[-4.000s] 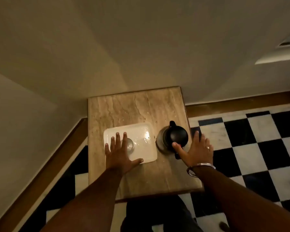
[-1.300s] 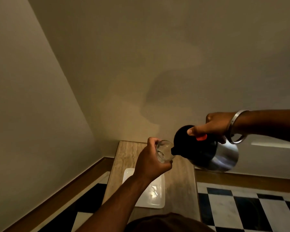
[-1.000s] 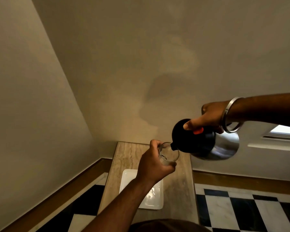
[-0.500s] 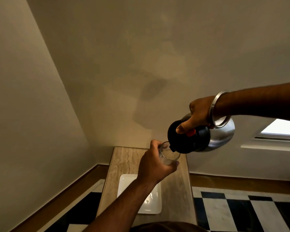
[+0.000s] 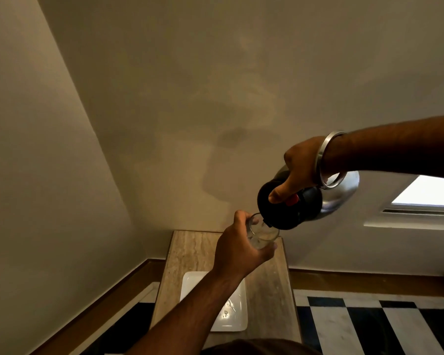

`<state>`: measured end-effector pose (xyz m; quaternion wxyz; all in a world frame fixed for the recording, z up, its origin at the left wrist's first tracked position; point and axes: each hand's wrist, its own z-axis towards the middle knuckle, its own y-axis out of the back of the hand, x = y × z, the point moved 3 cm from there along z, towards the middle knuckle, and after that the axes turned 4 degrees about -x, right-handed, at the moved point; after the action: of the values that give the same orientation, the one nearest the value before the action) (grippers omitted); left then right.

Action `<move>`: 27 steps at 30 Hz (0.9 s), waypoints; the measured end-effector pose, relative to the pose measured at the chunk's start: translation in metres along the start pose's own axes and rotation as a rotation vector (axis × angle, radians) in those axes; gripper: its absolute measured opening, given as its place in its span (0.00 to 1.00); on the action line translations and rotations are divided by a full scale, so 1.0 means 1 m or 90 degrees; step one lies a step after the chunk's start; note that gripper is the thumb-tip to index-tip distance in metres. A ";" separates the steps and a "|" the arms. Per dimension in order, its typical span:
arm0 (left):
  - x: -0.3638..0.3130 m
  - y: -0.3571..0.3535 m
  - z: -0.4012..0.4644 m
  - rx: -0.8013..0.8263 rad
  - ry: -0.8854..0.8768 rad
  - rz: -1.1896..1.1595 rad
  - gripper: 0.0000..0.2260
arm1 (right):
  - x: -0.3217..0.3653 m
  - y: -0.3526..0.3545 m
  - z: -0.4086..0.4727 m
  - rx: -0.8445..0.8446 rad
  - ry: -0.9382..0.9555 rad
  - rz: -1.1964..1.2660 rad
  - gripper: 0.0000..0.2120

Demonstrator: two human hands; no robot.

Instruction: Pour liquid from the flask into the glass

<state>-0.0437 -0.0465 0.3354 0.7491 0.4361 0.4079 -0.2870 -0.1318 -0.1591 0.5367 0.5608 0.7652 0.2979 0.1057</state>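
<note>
Steel-bodied and black-topped, the flask (image 5: 300, 203) is tipped by the gripping right hand (image 5: 297, 172) so its spout overhangs the glass (image 5: 263, 233), which the left hand (image 5: 239, 249) clasps above the table (image 5: 190, 252).

A white tray (image 5: 237, 321) lies on the stone table (image 5: 190, 249).

Glass (image 5: 263, 234) in left hand (image 5: 237, 248), above worktop (image 5: 267, 290). Flask (image 5: 305, 201) right of it, tilted, spout over rim. Tray (image 5: 237, 313) on worktop below.
</note>
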 end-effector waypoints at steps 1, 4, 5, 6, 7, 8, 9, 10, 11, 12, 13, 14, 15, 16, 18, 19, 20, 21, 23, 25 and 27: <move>-0.001 0.000 -0.001 0.000 0.000 0.000 0.30 | 0.000 0.001 -0.002 -0.003 0.001 -0.001 0.30; -0.003 -0.001 -0.004 -0.002 0.000 -0.005 0.30 | 0.001 0.005 -0.008 -0.016 0.004 -0.002 0.31; -0.003 -0.001 -0.005 -0.004 -0.002 -0.004 0.31 | 0.001 0.006 -0.009 -0.018 0.005 -0.003 0.32; -0.003 -0.001 -0.005 -0.005 -0.004 -0.003 0.31 | 0.002 0.007 -0.010 -0.018 0.006 -0.006 0.32; -0.004 -0.001 -0.007 -0.007 -0.006 -0.001 0.31 | 0.002 0.008 -0.012 -0.018 0.006 -0.011 0.33; -0.005 -0.001 -0.007 -0.010 -0.008 0.002 0.31 | 0.003 0.008 -0.014 -0.019 0.005 -0.017 0.33; -0.006 0.000 -0.008 -0.014 -0.009 0.005 0.31 | 0.004 0.009 -0.015 -0.022 0.003 -0.020 0.33; -0.007 0.000 -0.008 -0.019 -0.011 0.007 0.31 | 0.004 0.010 -0.016 -0.025 0.002 -0.022 0.33; -0.008 0.000 -0.009 -0.022 -0.015 0.007 0.31 | 0.005 0.010 -0.018 -0.028 0.000 -0.025 0.33; -0.009 0.001 -0.010 -0.025 -0.019 0.006 0.31 | 0.005 0.011 -0.020 -0.032 -0.003 -0.028 0.32; -0.009 0.001 -0.010 -0.026 -0.021 0.005 0.31 | 0.005 0.012 -0.021 -0.035 -0.005 -0.030 0.31; -0.010 0.001 -0.011 -0.026 -0.023 0.006 0.32 | 0.006 0.013 -0.023 -0.039 -0.006 -0.029 0.31; -0.010 0.001 -0.011 -0.026 -0.024 0.006 0.32 | 0.006 0.013 -0.025 -0.042 -0.007 -0.029 0.31; -0.010 0.001 -0.012 -0.026 -0.025 0.004 0.32 | 0.006 0.014 -0.025 -0.045 -0.007 -0.029 0.31; -0.010 0.001 -0.012 -0.023 -0.025 -0.003 0.33 | 0.006 0.014 -0.027 -0.048 -0.010 -0.037 0.31; -0.011 0.001 -0.013 -0.021 -0.026 -0.006 0.33 | 0.007 0.014 -0.029 -0.049 -0.014 -0.044 0.30; -0.011 0.002 -0.013 -0.020 -0.027 -0.008 0.33 | 0.007 0.014 -0.029 -0.050 -0.016 -0.048 0.30; -0.011 0.002 -0.013 -0.020 -0.028 -0.009 0.32 | 0.007 0.015 -0.030 -0.052 -0.018 -0.049 0.30; -0.011 0.003 -0.013 -0.022 -0.030 -0.008 0.32 | 0.007 0.017 -0.032 -0.049 -0.017 -0.049 0.30; -0.012 0.003 -0.013 -0.022 -0.036 -0.005 0.32 | 0.008 0.017 -0.036 -0.039 -0.018 -0.059 0.31; -0.013 0.004 -0.012 -0.027 -0.043 -0.002 0.32 | 0.009 0.018 -0.039 -0.045 -0.015 -0.064 0.31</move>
<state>-0.0519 -0.0329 0.3446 0.7709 0.4099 0.3888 -0.2940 -0.1378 -0.1266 0.5653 0.5954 0.7304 0.3253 0.0788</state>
